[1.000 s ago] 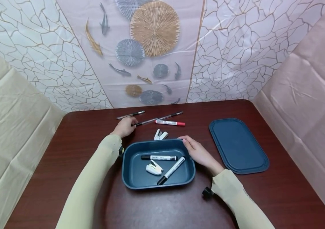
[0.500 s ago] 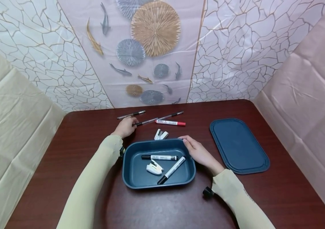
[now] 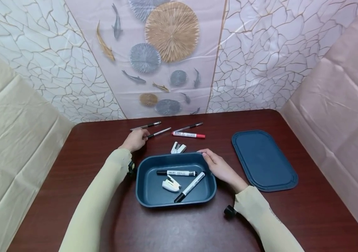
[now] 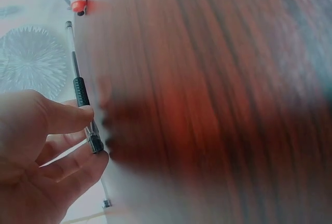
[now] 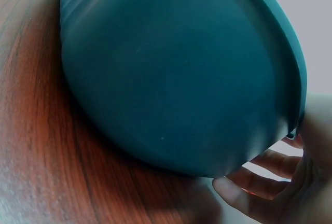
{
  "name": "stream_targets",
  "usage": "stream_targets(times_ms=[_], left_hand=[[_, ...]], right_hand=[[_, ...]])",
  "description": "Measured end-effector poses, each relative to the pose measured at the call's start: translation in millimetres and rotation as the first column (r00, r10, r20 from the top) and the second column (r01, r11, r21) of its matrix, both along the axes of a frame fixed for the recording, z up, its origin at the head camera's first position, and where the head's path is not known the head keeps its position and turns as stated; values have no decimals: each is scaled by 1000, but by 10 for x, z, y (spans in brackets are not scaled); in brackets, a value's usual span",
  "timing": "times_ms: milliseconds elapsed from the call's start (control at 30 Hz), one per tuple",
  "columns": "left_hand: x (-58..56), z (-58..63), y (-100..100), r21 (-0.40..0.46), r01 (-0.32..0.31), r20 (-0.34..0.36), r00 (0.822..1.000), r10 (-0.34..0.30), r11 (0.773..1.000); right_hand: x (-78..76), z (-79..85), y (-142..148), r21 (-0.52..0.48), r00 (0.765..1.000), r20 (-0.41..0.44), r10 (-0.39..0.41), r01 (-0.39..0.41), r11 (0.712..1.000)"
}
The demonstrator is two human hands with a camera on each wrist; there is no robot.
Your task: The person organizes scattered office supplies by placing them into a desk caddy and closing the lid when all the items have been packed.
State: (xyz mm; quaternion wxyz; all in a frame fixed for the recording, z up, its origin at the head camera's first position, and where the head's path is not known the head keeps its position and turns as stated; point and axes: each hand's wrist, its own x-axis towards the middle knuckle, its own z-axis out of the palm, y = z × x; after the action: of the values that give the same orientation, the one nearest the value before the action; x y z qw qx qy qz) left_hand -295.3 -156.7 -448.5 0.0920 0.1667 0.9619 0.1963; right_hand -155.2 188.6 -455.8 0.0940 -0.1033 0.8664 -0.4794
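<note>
Between thumb and fingers my left hand (image 3: 136,140) pinches a clear pen with a black grip (image 3: 160,132), seen close in the left wrist view as a pen (image 4: 81,92) held near its capped end. My right hand (image 3: 218,167) holds the far right corner of a dark blue box (image 3: 144,200), thumb at the rim and fingers outside against the wall (image 5: 171,79). Inside the box lie two black-and-white markers, one crosswise (image 3: 176,173) and one slanted (image 3: 190,187), beside a white stapler (image 3: 171,184).
Beyond the box sits another white stapler (image 3: 178,148). A red-capped marker (image 3: 188,134), a pen (image 3: 189,127) behind it and another pen (image 3: 145,126) lie toward the table's back edge. At the right rests a dark blue lid (image 3: 264,161). Patterned cloth hangs behind.
My left hand has drawn slightly left and toward me with the pen, whose far end has come away from the red marker and the pen beside it. The right hand stays on the box.
</note>
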Motion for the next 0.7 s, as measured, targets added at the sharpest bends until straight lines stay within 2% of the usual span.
stream_targets(times_ms=[367, 700], left_hand=[[19, 45, -29, 20, -28, 12, 1000, 28, 999], [77, 113, 2, 47, -31, -20, 999, 32, 998]], right_hand=[[-2, 23, 27, 11, 1000, -8, -9, 9, 1000], [6, -2, 7, -2, 1000, -23, -2, 2, 1000]])
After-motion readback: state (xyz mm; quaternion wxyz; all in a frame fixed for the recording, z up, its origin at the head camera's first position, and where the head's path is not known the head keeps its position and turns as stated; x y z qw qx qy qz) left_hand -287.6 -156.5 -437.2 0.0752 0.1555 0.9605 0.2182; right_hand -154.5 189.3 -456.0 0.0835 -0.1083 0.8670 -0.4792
